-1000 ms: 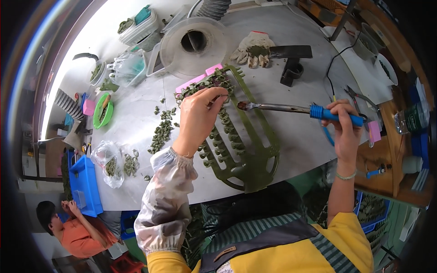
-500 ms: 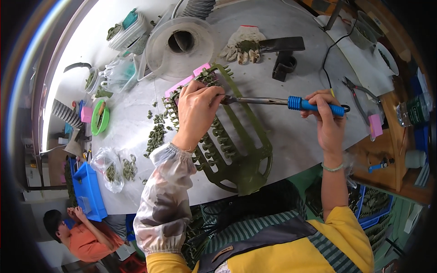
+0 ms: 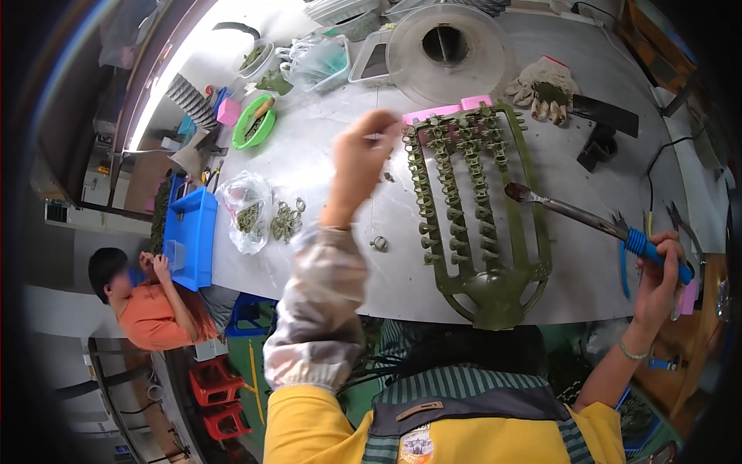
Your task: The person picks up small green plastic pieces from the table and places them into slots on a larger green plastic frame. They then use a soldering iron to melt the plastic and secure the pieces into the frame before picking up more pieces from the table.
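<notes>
Wax tree (image 3: 479,209) centre table (image 3: 332,178); bag (image 3: 243,209) left; glove (image 3: 545,85) behind.

We see a grey table (image 3: 340,193) bearing an olive casting rack (image 3: 479,209); left of the rack lie a clear bag (image 3: 246,209) and green bowl (image 3: 253,124).

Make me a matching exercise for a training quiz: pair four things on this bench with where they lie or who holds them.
Things:
1. green frame
2. blue-handled tool
3. work gloves
4. blue bin

Places:
A. at the table's left edge, beside a clear bag
B. held in the right hand, its tip at the frame's right side
C. flat on the table in front of the person
D. at the far side, right of the clear round reel

Pairs: 1-C, 2-B, 3-D, 4-A
</notes>
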